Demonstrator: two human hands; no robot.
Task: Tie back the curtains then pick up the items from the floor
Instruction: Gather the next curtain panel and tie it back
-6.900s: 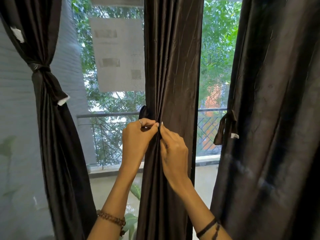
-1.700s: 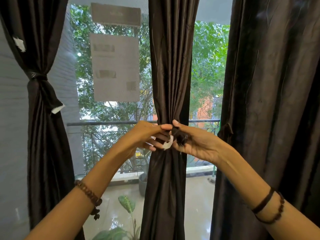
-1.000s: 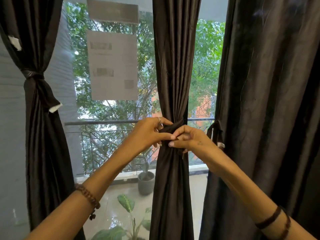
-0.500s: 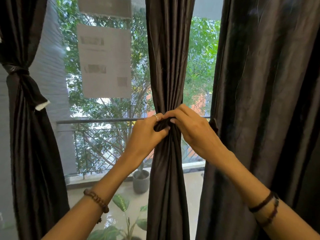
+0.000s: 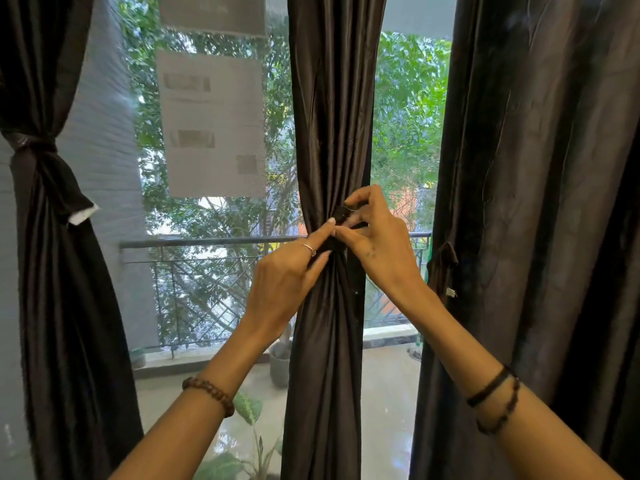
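Note:
A dark middle curtain (image 5: 332, 116) hangs before the window, gathered tight at hand height. My left hand (image 5: 284, 282) pinches the dark tie-back strap (image 5: 341, 216) from the left, index finger stretched up along it. My right hand (image 5: 377, 244) holds the strap's end from the right, fingers curled over the knot. The left curtain (image 5: 62, 306) is bound with its own tie-back (image 5: 34, 142). The right curtain (image 5: 540, 237) hangs loose, its strap (image 5: 445, 268) dangling at its inner edge. No floor items are visible.
Papers (image 5: 211, 123) are stuck on the window glass. Outside, a balcony railing (image 5: 207, 242), a grey pot (image 5: 278, 367) and a leafy plant (image 5: 249, 410) show behind the glass.
Both hands have shifted from cupping the gathered curtain to pinching the strap ends at the knot; my right hand has risen slightly. The view has moved a little to the right.

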